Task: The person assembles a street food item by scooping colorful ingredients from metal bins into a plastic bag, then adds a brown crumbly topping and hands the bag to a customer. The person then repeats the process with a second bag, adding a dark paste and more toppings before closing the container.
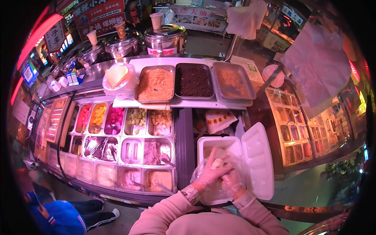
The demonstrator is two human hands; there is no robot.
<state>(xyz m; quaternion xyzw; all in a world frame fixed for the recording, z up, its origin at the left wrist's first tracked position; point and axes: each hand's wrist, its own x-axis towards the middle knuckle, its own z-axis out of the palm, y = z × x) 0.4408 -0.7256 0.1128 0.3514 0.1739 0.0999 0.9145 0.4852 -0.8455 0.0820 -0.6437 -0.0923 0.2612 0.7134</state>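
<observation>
My left hand and my right hand, both in clear plastic gloves, meet above an open white foam box. Between them is a small pale, round lump, perhaps dough. The left fingers close round it with one finger pointing up, while the right hand cups it from the right side. Some right fingers are hidden behind the left hand. Inside the box lies a thin clear plastic sheet or bag. Its white lid hangs open on the right.
Beyond the box, trays of orange crumbs, dark crumbs and more orange crumbs line a shelf. Left are metal pans with diced fruit and purple paste. Lidded steel pots stand behind. A person in blue is lower left.
</observation>
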